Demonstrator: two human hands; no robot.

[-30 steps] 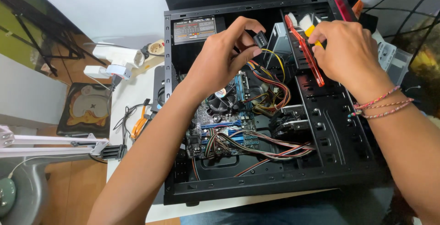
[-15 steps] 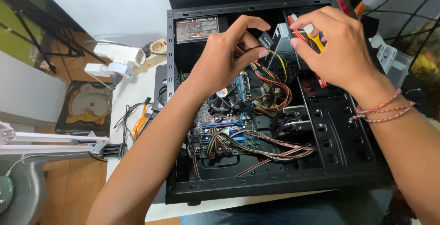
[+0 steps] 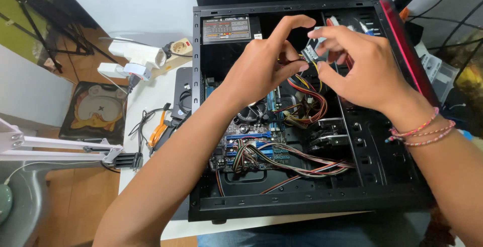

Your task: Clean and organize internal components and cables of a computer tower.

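Observation:
An open black computer case (image 3: 302, 209) lies on its side on a white table, showing a motherboard (image 3: 251, 141) and bundles of coloured cables (image 3: 302, 159). Both hands meet over the upper middle of the case. My left hand (image 3: 264, 71) pinches a black cable connector (image 3: 308, 54) with yellow, red and black wires trailing down. My right hand (image 3: 365, 68), with thread bracelets on the wrist, grips the same connector from the right side. The power supply (image 3: 226, 30) sits at the case's upper left.
Left of the case on the table lie a white power strip with adapters (image 3: 136, 58), orange-handled pliers (image 3: 158, 129) and black cables. A white lamp arm (image 3: 60, 146) reaches in from the left. The case has a red front panel (image 3: 407, 51) on the right. More cables lie beyond it.
My right hand has left the red cable at the drive bays and come leftward to my left hand. Both now hold the connector, lifted slightly above the case.

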